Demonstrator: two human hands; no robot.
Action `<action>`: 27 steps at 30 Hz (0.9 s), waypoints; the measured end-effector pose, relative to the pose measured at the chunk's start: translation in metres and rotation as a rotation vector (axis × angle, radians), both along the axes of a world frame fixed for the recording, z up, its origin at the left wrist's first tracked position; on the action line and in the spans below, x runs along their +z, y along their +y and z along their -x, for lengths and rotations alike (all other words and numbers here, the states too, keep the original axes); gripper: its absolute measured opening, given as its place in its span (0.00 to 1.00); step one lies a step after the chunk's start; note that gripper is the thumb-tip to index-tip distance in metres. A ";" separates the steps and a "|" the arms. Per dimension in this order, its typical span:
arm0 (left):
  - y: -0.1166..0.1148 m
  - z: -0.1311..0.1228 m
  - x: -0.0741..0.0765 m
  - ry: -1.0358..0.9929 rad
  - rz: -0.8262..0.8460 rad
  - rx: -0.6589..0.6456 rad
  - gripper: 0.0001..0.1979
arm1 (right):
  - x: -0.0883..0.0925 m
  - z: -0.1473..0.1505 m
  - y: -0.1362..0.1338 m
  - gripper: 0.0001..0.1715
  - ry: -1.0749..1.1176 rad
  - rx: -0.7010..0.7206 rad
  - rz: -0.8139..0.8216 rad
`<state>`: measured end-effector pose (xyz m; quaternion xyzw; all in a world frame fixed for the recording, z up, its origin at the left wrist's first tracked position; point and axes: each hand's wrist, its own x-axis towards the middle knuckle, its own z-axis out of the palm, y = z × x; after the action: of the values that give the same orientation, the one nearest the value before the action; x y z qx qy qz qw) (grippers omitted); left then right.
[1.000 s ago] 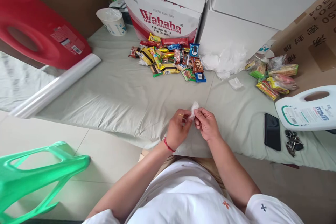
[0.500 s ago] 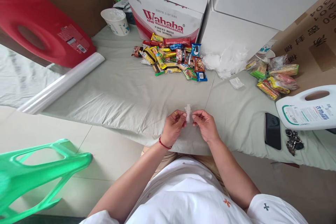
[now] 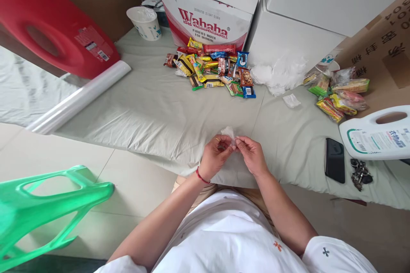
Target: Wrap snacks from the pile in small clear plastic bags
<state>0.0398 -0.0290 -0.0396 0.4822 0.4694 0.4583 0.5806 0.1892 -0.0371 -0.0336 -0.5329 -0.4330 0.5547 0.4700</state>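
Note:
A small clear plastic bag (image 3: pixel 228 131) is pinched between my two hands, above the front edge of the cloth-covered surface (image 3: pixel 153 111). My left hand (image 3: pixel 215 157) is closed on its lower left side, thumb and fingertips together. My right hand (image 3: pixel 252 153) pinches its right edge, and the fingertips of both hands meet there. Beyond them lies a pile of wrapped snacks (image 3: pixel 211 68) in yellow, red, blue and brown. To its right is a heap of thin clear plastic bags (image 3: pixel 278 74), with one flat small bag (image 3: pixel 291 101) apart from it.
A Wahaha carton (image 3: pixel 205 19) stands behind the snacks. On the left are a red jug (image 3: pixel 60 21), a plastic roll (image 3: pixel 83 98), a paper cup (image 3: pixel 145 25) and a green stool (image 3: pixel 57 209). Bagged snacks (image 3: pixel 339 94), a white jug (image 3: pixel 378 132), a phone (image 3: pixel 335 160) and keys (image 3: pixel 361 174) lie right.
My right hand has moved left to meet my left hand and now grips the plastic bag too. The bag looks more spread out. The view has shifted slightly.

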 end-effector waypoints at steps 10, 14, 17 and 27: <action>0.004 0.020 -0.001 0.414 -0.195 0.114 0.03 | 0.015 -0.119 0.086 0.19 -0.842 -0.391 -0.227; -0.003 0.015 -0.001 0.610 -0.511 0.046 0.17 | 0.007 -0.204 0.154 0.33 -1.184 -0.535 -0.093; -0.003 0.006 -0.003 0.816 -0.655 -0.100 0.19 | 0.009 -0.220 0.174 0.19 -1.250 -0.467 0.023; 0.003 0.006 -0.014 0.776 -0.645 -0.066 0.07 | 0.074 -0.148 0.276 0.23 -1.240 -0.353 -0.596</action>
<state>0.0335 -0.0265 -0.0534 0.7863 0.4697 0.3486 0.1991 0.3375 0.2384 0.0405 -0.6613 -0.6612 -0.0774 0.3457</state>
